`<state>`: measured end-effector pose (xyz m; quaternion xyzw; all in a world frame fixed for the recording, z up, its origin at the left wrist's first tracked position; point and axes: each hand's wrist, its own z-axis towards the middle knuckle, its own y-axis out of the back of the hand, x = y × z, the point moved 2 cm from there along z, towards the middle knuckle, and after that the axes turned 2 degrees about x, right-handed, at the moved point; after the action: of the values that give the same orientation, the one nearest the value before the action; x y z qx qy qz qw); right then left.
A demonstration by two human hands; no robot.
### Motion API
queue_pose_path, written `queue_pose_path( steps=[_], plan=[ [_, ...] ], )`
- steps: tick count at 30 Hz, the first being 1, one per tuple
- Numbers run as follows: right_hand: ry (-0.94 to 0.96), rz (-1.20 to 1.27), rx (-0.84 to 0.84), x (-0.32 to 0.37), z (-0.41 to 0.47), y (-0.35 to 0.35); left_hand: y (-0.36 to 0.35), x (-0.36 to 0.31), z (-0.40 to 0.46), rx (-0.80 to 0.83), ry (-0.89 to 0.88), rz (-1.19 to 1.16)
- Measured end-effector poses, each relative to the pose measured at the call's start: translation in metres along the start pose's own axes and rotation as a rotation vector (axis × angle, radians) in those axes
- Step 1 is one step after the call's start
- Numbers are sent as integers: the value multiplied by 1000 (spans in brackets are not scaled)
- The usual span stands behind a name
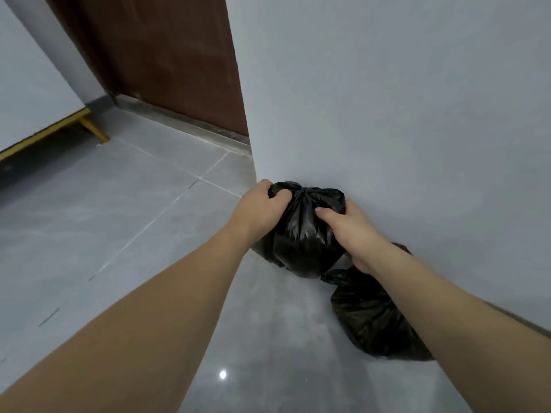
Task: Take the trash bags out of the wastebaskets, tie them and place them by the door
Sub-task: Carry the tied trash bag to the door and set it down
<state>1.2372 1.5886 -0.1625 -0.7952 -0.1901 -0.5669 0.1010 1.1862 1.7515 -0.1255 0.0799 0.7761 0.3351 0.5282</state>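
Two hands grip one black trash bag (pixel 301 234) on the floor (pixel 134 219) against the wall (pixel 387 99): left hand (pixel 262 208) and right hand (pixel 351 231) fingers curled into its gathered top; a second bag (pixel 369 317) lies at 5 o'clock, the door (pixel 167 61) at 11.

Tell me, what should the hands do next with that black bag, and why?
Probably let go. Both the left hand and right hand grip the tied black bag, which seems to sit against the wall near the door, beside another bag.
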Motion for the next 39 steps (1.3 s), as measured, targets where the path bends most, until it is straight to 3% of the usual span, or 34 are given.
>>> queue_pose_path(
  steps=[7, 13, 20, 23, 27, 33, 39],
  plan=[
    [-133, -170, 7, -18, 2, 20, -47, 20, -1, 98, 58, 1],
    [-142, -269, -46, -25, 3, 27, -53, 27, 0, 136, 34, 181],
    [-114, -494, -136, -9, -8, 26, -30, 28, -9, 67, 0, 272],
    [-27, -717, -183, 0, -24, 22, -10, 27, -19, 42, -38, 377],
    [266, -1081, -228, 14, -52, 3, 25, 27, -39, 46, -41, 481],
    [450, -1145, 41, 109, -96, -45, 119, -12, -90, -102, -60, 720],
    [591, -1277, 187, 300, -170, -78, 261, -143, -161, -149, -63, 758]
  ],
)
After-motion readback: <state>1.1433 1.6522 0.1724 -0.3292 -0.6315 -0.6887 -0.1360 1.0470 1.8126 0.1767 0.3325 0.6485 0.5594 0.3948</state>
